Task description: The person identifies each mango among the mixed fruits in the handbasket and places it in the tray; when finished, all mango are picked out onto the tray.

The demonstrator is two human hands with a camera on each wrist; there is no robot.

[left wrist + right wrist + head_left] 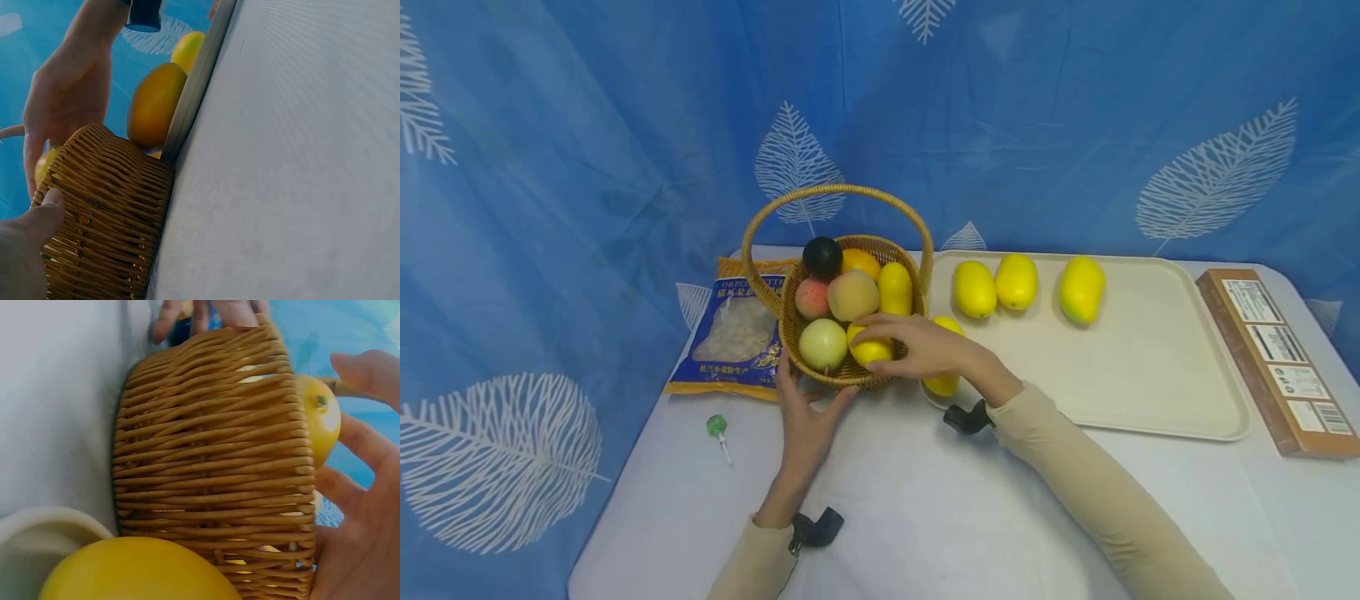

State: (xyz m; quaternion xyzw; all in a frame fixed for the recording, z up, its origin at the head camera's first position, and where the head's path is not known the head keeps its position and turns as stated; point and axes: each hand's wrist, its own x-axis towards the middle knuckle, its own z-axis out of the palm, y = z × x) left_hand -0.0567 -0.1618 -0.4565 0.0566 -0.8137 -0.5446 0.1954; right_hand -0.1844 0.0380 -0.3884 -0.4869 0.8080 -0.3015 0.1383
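Note:
A wicker basket (855, 380) with a tall hoop handle holds several fruits, among them a pale green one (822, 344), a peach-coloured one (853, 296) and a black one (822, 257). My right hand (921, 346) reaches over the basket's right rim. Its fingers and thumb spread loosely around a yellow mango-like fruit (322, 419) inside; in the right wrist view the thumb looks apart from it. My left hand (805, 421) touches the basket's near left side from outside, thumb (50, 212) against the wicker wall. Another yellow mango (946, 383) lies under my right wrist, partly hidden.
Right of the basket lies a cream tray (1150, 358) with several yellow mangoes (1081, 289). A brown box (1277, 367) stands beyond it. A blue pasta bag (730, 329) lies behind the basket's left side, and a green lollipop (717, 427) lies at the left.

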